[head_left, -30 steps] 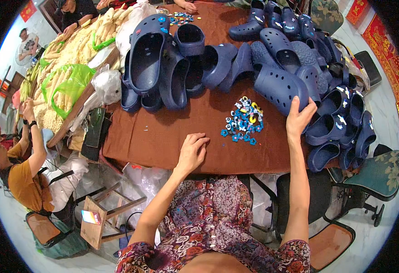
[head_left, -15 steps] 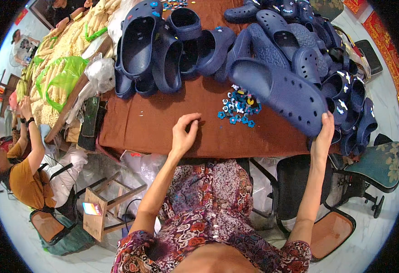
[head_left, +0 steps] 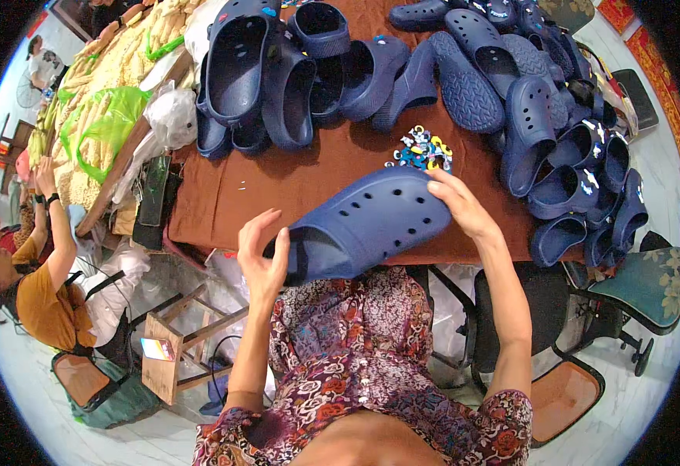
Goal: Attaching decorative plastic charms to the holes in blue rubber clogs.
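Observation:
A navy blue perforated clog (head_left: 379,206) hangs level over the near edge of the table, its toe to the right and its open heel to the left. My right hand (head_left: 468,208) grips it at the toe end. At the heel, my left hand (head_left: 261,260) has its thumb and fingers spread around the opening; whether it touches the clog is unclear. Just beyond the toe lies a small pile of blue, white, yellow and black charms (head_left: 425,147), partly hidden behind the clog.
Navy clogs (head_left: 237,74) stand along the far left of the brown-covered table (head_left: 216,194). A bigger heap of clogs (head_left: 528,113), some with charms, fills the right side. To the left sit pale stacked goods with a green plastic bag (head_left: 111,128) and a seated person (head_left: 49,303).
My right hand has brought the clog leftward and closer to me, turning it so the heel points left. My left hand has moved left to the heel end.

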`<control>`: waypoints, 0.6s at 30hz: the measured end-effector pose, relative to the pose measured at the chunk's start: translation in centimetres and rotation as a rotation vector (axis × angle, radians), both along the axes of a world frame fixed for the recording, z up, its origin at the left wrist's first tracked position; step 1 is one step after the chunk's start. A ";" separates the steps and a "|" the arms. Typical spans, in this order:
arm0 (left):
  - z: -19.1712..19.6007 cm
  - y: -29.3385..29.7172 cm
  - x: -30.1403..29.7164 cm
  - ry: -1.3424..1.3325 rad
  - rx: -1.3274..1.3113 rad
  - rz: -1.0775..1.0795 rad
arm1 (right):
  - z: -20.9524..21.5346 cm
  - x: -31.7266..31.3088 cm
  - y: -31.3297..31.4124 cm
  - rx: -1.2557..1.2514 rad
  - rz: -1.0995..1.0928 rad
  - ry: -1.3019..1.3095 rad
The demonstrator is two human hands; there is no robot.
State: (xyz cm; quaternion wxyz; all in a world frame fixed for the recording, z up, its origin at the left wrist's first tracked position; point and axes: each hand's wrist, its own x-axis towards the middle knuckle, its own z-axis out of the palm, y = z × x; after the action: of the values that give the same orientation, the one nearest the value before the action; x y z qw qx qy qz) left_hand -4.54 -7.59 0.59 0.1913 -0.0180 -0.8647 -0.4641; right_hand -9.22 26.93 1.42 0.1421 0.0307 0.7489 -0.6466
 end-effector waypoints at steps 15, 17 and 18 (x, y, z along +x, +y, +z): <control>-1.0 4.7 3.2 -0.170 -0.057 -0.203 | -4.4 -9.5 -9.5 0.356 -0.025 0.372; -1.2 4.8 2.8 -0.148 -0.041 -0.195 | -4.5 -8.0 -8.6 0.331 -0.102 0.540; -1.3 4.9 2.6 -0.119 -0.021 -0.184 | -4.5 -7.2 -8.0 0.435 -0.102 0.596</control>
State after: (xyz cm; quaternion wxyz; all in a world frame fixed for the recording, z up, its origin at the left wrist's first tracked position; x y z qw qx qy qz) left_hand -1.94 -2.73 -0.70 0.0961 -0.0715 -0.8741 -0.4708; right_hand -16.41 18.98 -3.06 -0.1245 -0.0919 0.8748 -0.4592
